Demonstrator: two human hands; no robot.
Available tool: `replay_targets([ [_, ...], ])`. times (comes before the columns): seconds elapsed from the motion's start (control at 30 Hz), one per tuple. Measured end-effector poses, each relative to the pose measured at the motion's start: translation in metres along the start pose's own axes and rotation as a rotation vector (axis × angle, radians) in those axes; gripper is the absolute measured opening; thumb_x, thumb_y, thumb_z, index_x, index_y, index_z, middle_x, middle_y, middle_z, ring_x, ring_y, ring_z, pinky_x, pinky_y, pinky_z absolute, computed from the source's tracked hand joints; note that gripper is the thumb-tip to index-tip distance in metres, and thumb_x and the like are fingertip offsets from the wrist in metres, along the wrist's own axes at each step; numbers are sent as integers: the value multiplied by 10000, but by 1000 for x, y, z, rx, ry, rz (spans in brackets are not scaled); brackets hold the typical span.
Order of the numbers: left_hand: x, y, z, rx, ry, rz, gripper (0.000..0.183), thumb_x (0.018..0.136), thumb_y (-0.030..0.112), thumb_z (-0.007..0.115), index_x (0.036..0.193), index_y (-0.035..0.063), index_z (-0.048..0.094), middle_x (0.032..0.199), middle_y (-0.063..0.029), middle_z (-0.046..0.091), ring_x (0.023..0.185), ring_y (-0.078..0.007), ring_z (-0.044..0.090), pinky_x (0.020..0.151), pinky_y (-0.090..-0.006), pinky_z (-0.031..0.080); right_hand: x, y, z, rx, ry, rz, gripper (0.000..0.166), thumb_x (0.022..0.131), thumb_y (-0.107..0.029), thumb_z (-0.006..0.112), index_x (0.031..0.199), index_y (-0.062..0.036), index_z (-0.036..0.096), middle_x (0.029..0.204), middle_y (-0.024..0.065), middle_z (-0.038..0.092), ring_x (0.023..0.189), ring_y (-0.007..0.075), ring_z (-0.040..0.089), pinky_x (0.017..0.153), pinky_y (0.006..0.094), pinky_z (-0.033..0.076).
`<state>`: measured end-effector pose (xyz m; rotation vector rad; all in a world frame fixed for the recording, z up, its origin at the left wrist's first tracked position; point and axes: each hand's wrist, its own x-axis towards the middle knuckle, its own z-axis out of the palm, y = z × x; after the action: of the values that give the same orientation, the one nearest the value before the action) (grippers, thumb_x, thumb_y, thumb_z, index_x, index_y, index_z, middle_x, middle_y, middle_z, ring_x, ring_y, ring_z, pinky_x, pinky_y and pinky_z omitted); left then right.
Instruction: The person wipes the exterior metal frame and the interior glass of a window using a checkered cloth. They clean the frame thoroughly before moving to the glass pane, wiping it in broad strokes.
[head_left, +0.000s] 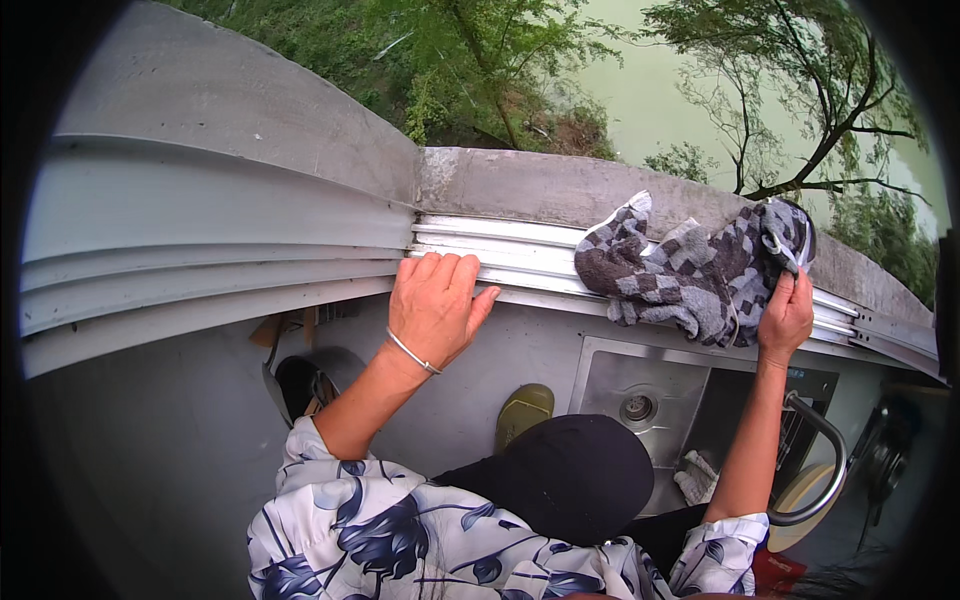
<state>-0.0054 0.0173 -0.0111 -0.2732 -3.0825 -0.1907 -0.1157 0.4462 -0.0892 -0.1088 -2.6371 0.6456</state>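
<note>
My right hand (786, 315) pinches the right end of a crumpled grey-and-dark checked fleece cloth (686, 266) with pale edging. It lies bunched across the white metal sliding-window track (510, 255) and laps onto the concrete ledge (540, 180) outside. My left hand (439, 300), with a silver bangle at the wrist, grips the inner rail of that track near the window corner. Its fingers curl over the rail and the thumb points right; the fingertips are hidden.
Below the window is a stainless steel sink (637, 375) with a curved tap (832, 450) at its right. One olive clog (525, 412) stands on the grey countertop (450, 397), beside my dark-clad knee (577, 472). A dark utensil holder (307, 382) is at left. Beyond the ledge, trees drop towards greenish water.
</note>
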Motion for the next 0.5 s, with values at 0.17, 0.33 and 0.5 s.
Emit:
replay_targets([
  [0.17, 1, -2, -23, 254, -335, -61, 389, 846, 344, 668, 1085, 45, 596, 1037, -122, 639, 1065, -303, 568, 865, -396, 424, 1, -11, -2, -49, 8, 13, 283, 968, -267, 516, 1117, -76, 662, 1083, 133, 672, 974, 334, 646, 795, 402, 508],
  [0.33, 43, 11, -85, 402, 427, 20, 485, 835, 271, 686, 1262, 71, 575, 1332, -175, 523, 1221, -362, 494, 960, -447, 411, 8, 1, -4, -80, -17, 49, 287, 973, -300, 512, 1102, -91, 660, 1010, 131, 672, 909, 342, 643, 762, 417, 495],
  [0.5, 59, 57, -85, -391, 506, 147, 466, 831, 205, 686, 1273, 112, 570, 1276, -178, 521, 1112, -361, 535, 938, -443, 425, 49, 19, -43, 964, 250, 588, 324, 994, -342, 546, 1036, -39, 653, 854, 1, 654, 786, 81, 537, 672, 254, 450],
])
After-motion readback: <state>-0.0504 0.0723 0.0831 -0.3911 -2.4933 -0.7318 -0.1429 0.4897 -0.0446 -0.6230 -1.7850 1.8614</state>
